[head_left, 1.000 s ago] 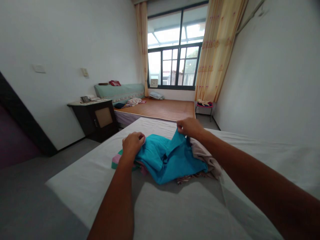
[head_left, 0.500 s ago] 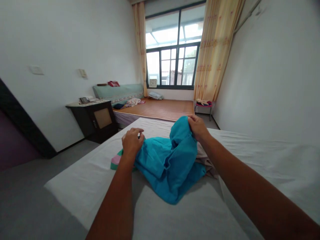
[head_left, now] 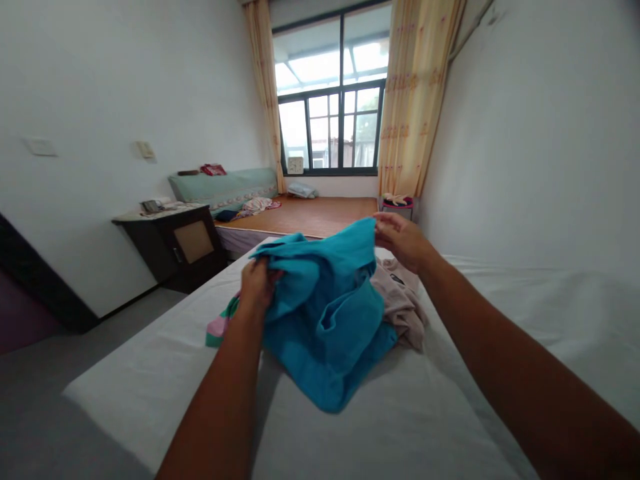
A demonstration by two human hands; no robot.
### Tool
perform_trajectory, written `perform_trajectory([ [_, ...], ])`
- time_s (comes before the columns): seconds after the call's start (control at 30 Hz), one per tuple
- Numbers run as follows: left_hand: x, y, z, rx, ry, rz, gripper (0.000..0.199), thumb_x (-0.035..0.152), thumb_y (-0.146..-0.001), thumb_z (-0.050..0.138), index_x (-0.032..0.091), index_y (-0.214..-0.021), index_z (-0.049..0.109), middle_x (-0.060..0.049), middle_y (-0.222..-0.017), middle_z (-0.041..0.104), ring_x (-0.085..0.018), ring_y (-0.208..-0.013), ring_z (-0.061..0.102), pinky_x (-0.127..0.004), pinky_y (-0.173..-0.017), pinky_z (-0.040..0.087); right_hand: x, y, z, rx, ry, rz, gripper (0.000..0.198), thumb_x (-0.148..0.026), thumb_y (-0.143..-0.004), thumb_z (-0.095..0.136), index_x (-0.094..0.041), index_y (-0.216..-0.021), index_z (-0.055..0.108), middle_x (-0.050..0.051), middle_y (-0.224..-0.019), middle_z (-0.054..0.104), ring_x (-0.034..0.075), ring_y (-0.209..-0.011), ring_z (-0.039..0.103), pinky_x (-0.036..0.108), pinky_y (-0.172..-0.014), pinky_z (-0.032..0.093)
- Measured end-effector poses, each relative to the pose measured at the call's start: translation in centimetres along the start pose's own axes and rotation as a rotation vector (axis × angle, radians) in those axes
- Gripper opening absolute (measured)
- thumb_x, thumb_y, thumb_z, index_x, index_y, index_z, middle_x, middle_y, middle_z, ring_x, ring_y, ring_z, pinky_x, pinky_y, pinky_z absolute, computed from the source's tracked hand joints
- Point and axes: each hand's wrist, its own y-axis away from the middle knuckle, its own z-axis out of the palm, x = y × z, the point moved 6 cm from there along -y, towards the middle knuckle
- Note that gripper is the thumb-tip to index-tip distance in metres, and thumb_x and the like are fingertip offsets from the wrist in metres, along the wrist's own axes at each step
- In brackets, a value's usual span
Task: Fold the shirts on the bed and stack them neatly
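A crumpled blue garment point(head_left: 325, 320) is lifted at its far edge, while its lower part rests on the white-sheeted bed point(head_left: 390, 427). My left hand point(head_left: 257, 283) is closed on its left side, with fabric folded over the fingers. At the upper right corner, my right hand point(head_left: 400, 240) pinches the cloth between thumb and fingers. The garment's exact kind is hidden by its folds. Beneath and to the right lies a rumpled beige garment point(head_left: 403, 303). A pink and green striped cloth point(head_left: 219, 328) sticks out on the left, partly behind my left forearm.
Beyond the white bed stands another bed with a brown mat point(head_left: 320, 217) and a pale green headboard point(head_left: 225, 187). A dark cabinet point(head_left: 195, 243) is on the left. A small stool point(head_left: 399, 203) holding cloth stands near the curtain point(head_left: 415, 100).
My left hand has gone from hovering with fingers apart to gripping the blue garment. The garment's far edge is now raised and stretched between both hands. The view has shifted slightly right.
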Motion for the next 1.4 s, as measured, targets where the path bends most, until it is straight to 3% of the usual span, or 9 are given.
perform_trajectory([
  [0.17,0.7,-1.9,-4.5,0.306,0.352,0.128,0.029,0.025,-0.086,0.048,0.022,-0.114,0.054,-0.006,-0.105,0.067,-0.015,-0.086,0.068,-0.034,-0.083,0.055,5.0,4.3,-0.9,-0.476,0.852,0.048,0.029,-0.04,-0.076,0.065,-0.018,-0.095,0.068,0.008,-0.091,0.071,0.02,-0.082,0.065,0.032,-0.074,0.05],
  [0.4,2.1,1.0,-0.6,0.043,-0.116,0.322,0.055,0.022,-0.079,0.058,0.021,-0.133,0.048,-0.013,-0.135,0.052,-0.024,-0.115,0.058,-0.038,-0.093,0.048,11.7,6.9,-3.9,-0.524,1.346,0.232,0.05,-0.032,-0.073,0.069,-0.015,-0.12,0.063,0.016,-0.118,0.066,0.03,-0.106,0.062,0.035,-0.085,0.048],
  [0.5,4.2,4.8,3.9,-0.414,-0.216,0.42,0.033,0.027,-0.084,0.057,0.019,-0.116,0.064,-0.009,-0.111,0.068,-0.02,-0.095,0.065,-0.032,-0.082,0.052,10.3,4.9,-3.8,-0.475,1.299,0.16,0.035,-0.025,-0.078,0.063,-0.019,-0.112,0.068,0.011,-0.113,0.069,0.026,-0.103,0.064,0.032,-0.086,0.047],
  [0.63,4.4,12.0,8.9,-1.217,-0.272,0.287,0.029,0.033,-0.091,0.052,0.017,-0.108,0.069,-0.007,-0.09,0.074,-0.017,-0.078,0.068,-0.025,-0.068,0.052,4.2,1.0,-1.5,-0.109,0.944,-0.168,0.03,-0.024,-0.083,0.056,-0.02,-0.109,0.069,0.006,-0.108,0.071,0.023,-0.103,0.063,0.032,-0.091,0.046],
  [0.73,3.7,15.7,10.4,-1.488,-0.408,0.353,0.025,0.03,-0.089,0.055,0.02,-0.107,0.071,-0.005,-0.097,0.074,-0.017,-0.086,0.067,-0.023,-0.073,0.05,1.2,-0.5,1.1,0.102,0.561,-0.321,0.033,-0.031,-0.089,0.048,-0.022,-0.116,0.066,0.003,-0.115,0.069,0.02,-0.107,0.061,0.033,-0.094,0.045],
  [0.83,2.8,17.6,11.3,-1.603,-0.474,0.418,0.025,0.026,-0.091,0.054,0.022,-0.109,0.07,-0.003,-0.101,0.073,-0.016,-0.09,0.066,-0.021,-0.076,0.047,0.4,-0.9,4.1,0.074,0.425,-0.37,0.034,-0.035,-0.093,0.042,-0.024,-0.118,0.065,0.002,-0.125,0.063,0.019,-0.115,0.056,0.035,-0.099,0.042],
  [1.03,2.5,18.8,11.6,-1.595,-0.575,0.553,0.025,0.02,-0.09,0.053,0.025,-0.11,0.068,-0.001,-0.104,0.073,-0.016,-0.088,0.066,-0.023,-0.077,0.046,1.5,0.4,6.5,-0.091,0.775,-0.315,0.023,-0.037,-0.089,0.053,-0.026,-0.096,0.072,0.004,-0.113,0.067,0.023,-0.113,0.051,0.04,-0.103,0.036],
  [1.23,1.5,19.4,12.2,-1.569,-0.649,0.651,0.024,0.021,-0.09,0.053,0.025,-0.109,0.067,-0.001,-0.106,0.071,-0.017,-0.094,0.065,-0.024,-0.081,0.044,1.0,0.7,5.8,-0.051,0.342,-0.175,0.033,-0.046,-0.089,0.049,-0.02,-0.086,0.07,-0.001,-0.075,0.065,0.017,-0.075,0.059,0.027,-0.071,0.047],
  [1.4,0.5,21.4,12.9,-1.625,-0.629,0.783,0.024,0.026,-0.086,0.061,0.022,-0.109,0.066,-0.004,-0.113,0.067,-0.019,-0.107,0.057,-0.026,-0.089,0.042,-2.2,1.0,7.1,-0.016,0.019,-0.277,0.033,-0.045,-0.09,0.048,-0.024,-0.106,0.067,-0.001,-0.097,0.068,0.015,-0.094,0.059,0.026,-0.083,0.047],
])
